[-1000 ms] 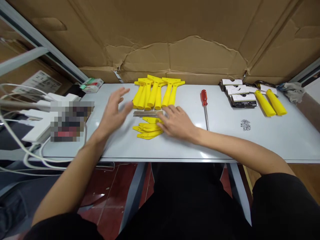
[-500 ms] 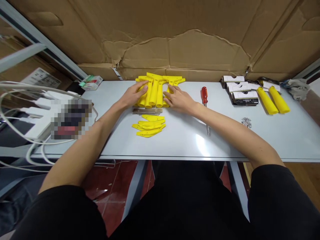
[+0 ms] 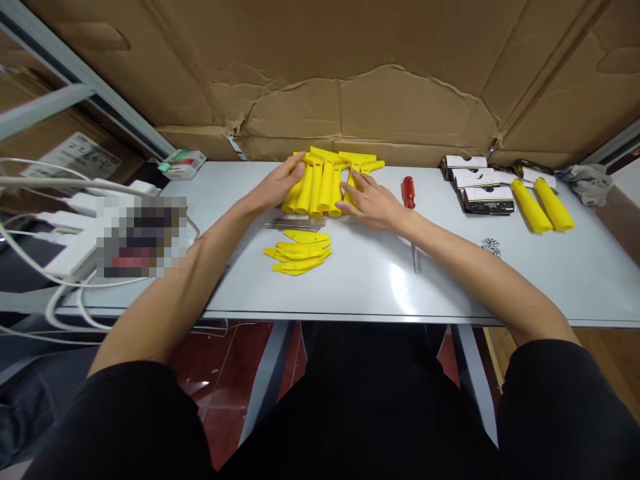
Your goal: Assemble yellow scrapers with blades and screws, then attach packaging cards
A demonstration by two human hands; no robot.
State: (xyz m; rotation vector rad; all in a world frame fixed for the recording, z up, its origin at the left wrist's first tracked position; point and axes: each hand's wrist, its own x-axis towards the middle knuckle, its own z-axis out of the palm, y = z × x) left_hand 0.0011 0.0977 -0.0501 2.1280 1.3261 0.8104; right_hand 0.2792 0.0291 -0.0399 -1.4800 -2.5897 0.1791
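Observation:
Several yellow T-shaped plastic handles (image 3: 327,183) lie side by side in a bunch at the back of the table, their hollow ends facing me. My left hand (image 3: 277,185) rests against the left side of the bunch, fingers extended. On the opposite side, my right hand (image 3: 374,203) lies over the rightmost handles with its fingers spread. Neither hand is closed around a handle. Just in front of the bunch are thin metal strips (image 3: 296,225). Nearer to me is a loose stack of flat yellow plastic pieces (image 3: 300,250) with small holes.
Right of my right hand lies a red-handled screwdriver (image 3: 409,193). Further right are a small heap of screws (image 3: 491,247), black-and-white card packs (image 3: 487,200) and two yellow tubular handles (image 3: 531,205). White cables and chargers (image 3: 75,243) crowd the left. Cardboard (image 3: 370,107) walls the back.
The bunch of yellow handles has shifted to the right along the table. Both hands have moved right with it, staying at its two sides.

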